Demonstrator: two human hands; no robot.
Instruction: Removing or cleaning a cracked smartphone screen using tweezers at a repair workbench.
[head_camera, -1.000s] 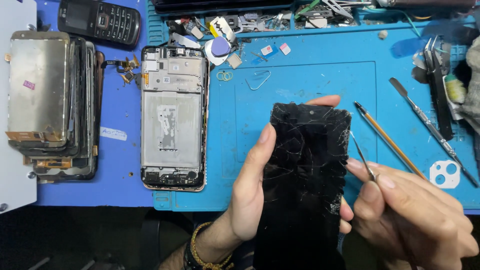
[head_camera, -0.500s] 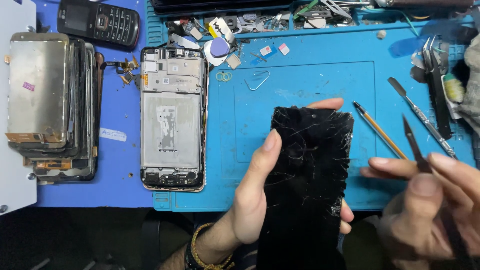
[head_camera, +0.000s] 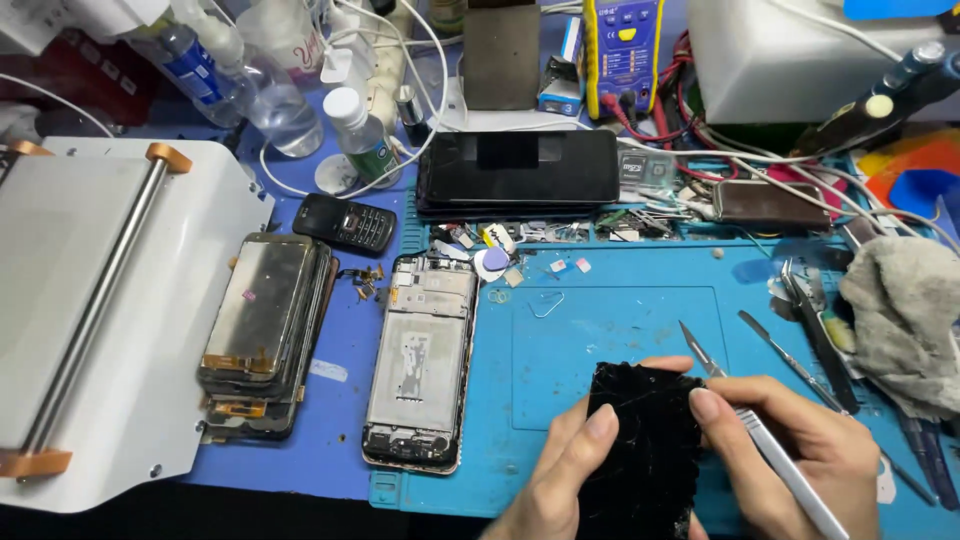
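Cracked black screen panel (head_camera: 645, 450) at lower centre over blue mat (head_camera: 600, 340), long axis running away from body; gripped along its left edge by left hand (head_camera: 560, 480). Right hand (head_camera: 800, 450) clenched on one scalpel (head_camera: 745, 420), touching panel's right top corner, blade pointing up-left. One panel, one scalpel, one bare phone frame (head_camera: 420, 375) well left

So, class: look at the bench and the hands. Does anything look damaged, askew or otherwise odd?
Yes. The black screen panel held in the left hand is covered in fine cracks. The right hand holds a scalpel-like blade at its top edge. Beside it, an opened phone frame lies with its insides bare, and small loose parts are scattered nearby.
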